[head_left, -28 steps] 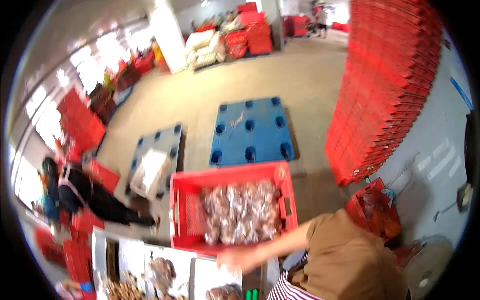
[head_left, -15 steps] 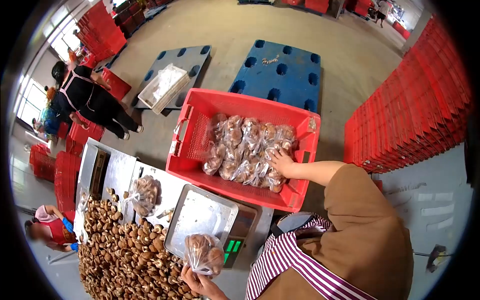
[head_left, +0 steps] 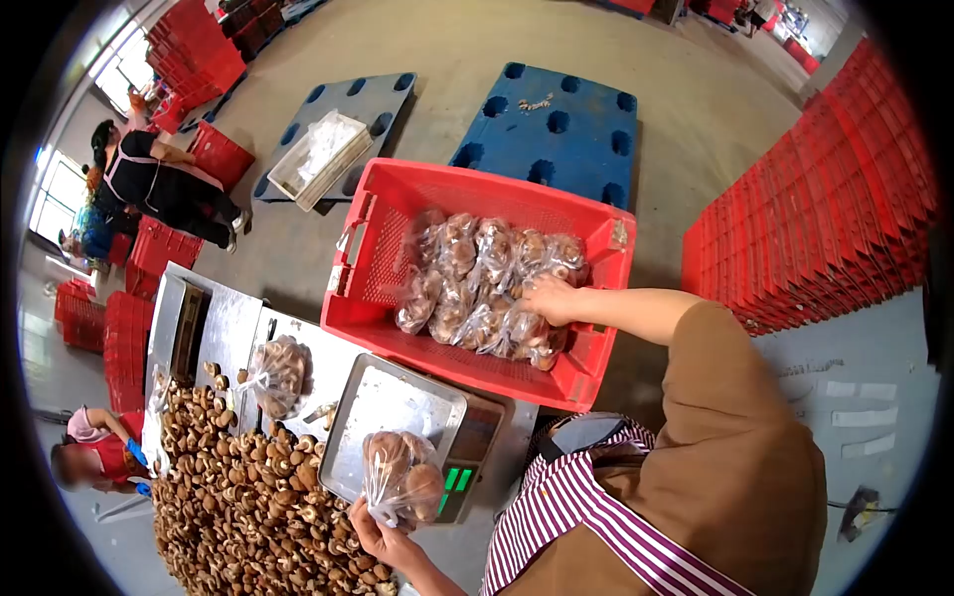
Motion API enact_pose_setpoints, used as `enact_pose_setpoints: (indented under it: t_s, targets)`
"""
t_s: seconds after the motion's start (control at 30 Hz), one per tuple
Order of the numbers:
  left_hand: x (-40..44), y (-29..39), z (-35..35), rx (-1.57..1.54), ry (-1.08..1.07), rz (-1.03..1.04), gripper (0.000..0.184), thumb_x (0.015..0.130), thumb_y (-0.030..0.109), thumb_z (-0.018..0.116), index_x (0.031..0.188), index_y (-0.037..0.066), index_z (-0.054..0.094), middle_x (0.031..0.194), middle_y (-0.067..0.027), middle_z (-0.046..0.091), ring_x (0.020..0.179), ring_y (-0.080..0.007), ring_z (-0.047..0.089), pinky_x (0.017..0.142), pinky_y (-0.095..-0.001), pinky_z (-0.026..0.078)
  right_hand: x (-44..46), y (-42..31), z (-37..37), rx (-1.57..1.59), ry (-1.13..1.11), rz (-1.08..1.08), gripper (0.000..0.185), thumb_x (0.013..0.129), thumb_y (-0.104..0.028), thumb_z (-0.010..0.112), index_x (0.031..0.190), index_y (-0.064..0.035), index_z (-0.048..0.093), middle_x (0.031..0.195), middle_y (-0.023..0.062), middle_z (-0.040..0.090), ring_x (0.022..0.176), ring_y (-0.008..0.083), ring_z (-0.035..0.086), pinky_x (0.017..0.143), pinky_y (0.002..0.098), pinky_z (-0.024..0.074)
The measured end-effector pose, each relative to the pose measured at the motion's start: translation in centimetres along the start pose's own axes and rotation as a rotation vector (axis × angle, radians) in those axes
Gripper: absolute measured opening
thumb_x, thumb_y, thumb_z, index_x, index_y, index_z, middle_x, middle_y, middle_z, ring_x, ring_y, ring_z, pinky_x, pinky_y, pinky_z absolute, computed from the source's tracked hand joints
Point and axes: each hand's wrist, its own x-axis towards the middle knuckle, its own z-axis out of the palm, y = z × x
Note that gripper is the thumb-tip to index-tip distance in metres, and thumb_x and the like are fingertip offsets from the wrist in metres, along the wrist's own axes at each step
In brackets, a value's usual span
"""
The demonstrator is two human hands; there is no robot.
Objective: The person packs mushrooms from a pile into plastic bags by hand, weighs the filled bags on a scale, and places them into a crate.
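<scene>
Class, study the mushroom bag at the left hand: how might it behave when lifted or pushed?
The bag would probably feel floppy and change shape, since thin, clear plastic surrounds separate mushrooms. Lifted by its gathered neck, where the left hand grips it, it may swing. Its bulging, rounded sides suggest it could roll slightly if pushed.

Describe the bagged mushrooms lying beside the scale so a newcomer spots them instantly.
From the red crate, look down to the scale with green digits. Left of its tray in the picture, on the table, sits a clear bag of mushrooms. It alone is both outside the crate and unheld.
</scene>
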Motion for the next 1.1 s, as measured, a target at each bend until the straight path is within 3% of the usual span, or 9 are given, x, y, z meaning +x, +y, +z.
enact_pose_setpoints:
  t_s: [0.1, 0.17, 0.23, 0.37, 0.63, 0.8, 0.9, 0.97, 1.1]
  targets:
    - [1.6, 1.0, 1.6, -0.157, -0.025, 0.03, 0.024, 0.093, 0.002, 0.054, 0.116, -0.001, 0.06, 0.112, -0.0076, 0.06, 0.093, -0.013, 0.058, 0.079, -0.0275, 0.049, -1.4, -3.2, -1.9, -0.096, -0.078, -0.113, 0.023, 0.078, -0.018, 0.065, 0.099, -0.0161, 0.073, 0.105, 0.0083, 0.066, 0.106, 0.0304, 0.06, 0.091, 0.0455, 0.0446]
    - [2.6, -0.2, 1.6, -0.125, -0.06, -0.091, 0.024, 0.093, 0.0, 0.054, 0.116, 0.0, 0.06, 0.11, -0.0086, 0.062, 0.094, -0.0137, 0.059, 0.081, -0.0279, 0.049, -2.6, -4.9, 0.8, -0.306, -0.151, -0.174, 0.018, 0.084, -0.024, 0.06, 0.093, -0.017, 0.075, 0.109, 0.003, 0.064, 0.108, 0.0274, 0.055, 0.091, 0.0438, 0.0407]
    - [4.1, 0.6, 4.2, -0.231, -0.073, 0.053, 0.022, 0.096, 0.013, 0.062, 0.114, -0.001, 0.061, 0.112, -0.0066, 0.06, 0.085, -0.0112, 0.056, 0.072, -0.0226, 0.046, -3.6, -5.6, 3.7, -0.267, -0.213, -0.166, 0.018, 0.084, -0.025, 0.06, 0.093, -0.0185, 0.074, 0.105, 0.0021, 0.064, 0.106, 0.0247, 0.055, 0.09, 0.0415, 0.0407]
    - [5.0, 3.4, 7.1, -0.267, -0.081, 0.012, 0.021, 0.093, 0.004, 0.061, 0.114, 0.0, 0.062, 0.117, -0.0082, 0.061, 0.086, -0.0108, 0.058, 0.069, -0.0231, 0.048, -3.9, -6.2, 3.3, -0.227, -0.168, -0.075, 0.019, 0.085, -0.024, 0.059, 0.096, -0.0193, 0.074, 0.107, 0.002, 0.062, 0.105, 0.0244, 0.055, 0.09, 0.0411, 0.0402]
    - [5.5, 3.2, 7.4, -0.29, -0.126, -0.055, 0.024, 0.091, -0.001, 0.057, 0.115, 0.002, 0.062, 0.116, -0.0086, 0.061, 0.099, -0.0165, 0.061, 0.089, -0.0317, 0.05, -3.8, -6.8, 2.2, -0.052, -0.217, 0.008, 0.021, 0.079, -0.022, 0.064, 0.096, -0.0137, 0.074, 0.108, 0.0077, 0.062, 0.108, 0.0281, 0.055, 0.092, 0.0427, 0.04]
    - [4.4, 1.4, 6.3, -0.291, -0.022, -0.082, 0.027, 0.091, -0.002, 0.055, 0.117, 0.002, 0.061, 0.114, -0.0072, 0.061, 0.094, -0.0149, 0.06, 0.085, -0.0306, 0.05, -0.9, -8.2, 0.9, 0.041, -0.29, 0.039, 0.025, 0.075, -0.022, 0.065, 0.096, -0.01, 0.074, 0.107, 0.0103, 0.063, 0.108, 0.0287, 0.055, 0.094, 0.0434, 0.0405]
    - [3.9, 0.2, 4.8, -0.259, -0.026, -0.08, 0.029, 0.09, -0.004, 0.054, 0.118, 0.001, 0.061, 0.116, -0.0074, 0.06, 0.099, -0.0157, 0.06, 0.089, -0.0301, 0.048, 4.1, -8.8, 2.9, 0.129, -0.149, 0.096, 0.022, 0.075, -0.021, 0.065, 0.091, -0.0089, 0.075, 0.106, 0.0103, 0.065, 0.11, 0.0285, 0.055, 0.096, 0.0452, 0.0404]
    - [3.2, -0.3, 4.4, -0.246, 0.033, -0.086, 0.028, 0.09, -0.004, 0.055, 0.117, 0.001, 0.061, 0.119, -0.0073, 0.058, 0.103, -0.0163, 0.058, 0.093, -0.031, 0.047, 7.5, -9.3, 3.4, 0.151, -0.379, 0.138, 0.039, 0.076, -0.016, 0.064, 0.113, -0.0077, 0.07, 0.126, 0.0147, 0.06, 0.122, 0.0323, 0.051, 0.105, 0.0475, 0.0368]
    - [2.4, 1.0, 4.7, -0.255, 0.035, -0.124, 0.026, 0.09, -0.001, 0.057, 0.115, -0.001, 0.061, 0.121, -0.0077, 0.057, 0.104, -0.0167, 0.058, 0.093, -0.0318, 0.047, 10.8, -8.2, 6.0, 0.135, -0.278, 0.174, 0.064, 0.076, -0.009, 0.061, 0.14, -0.0101, 0.052, 0.147, 0.0165, 0.044, 0.135, 0.0357, 0.042, 0.113, 0.0485, 0.0306]
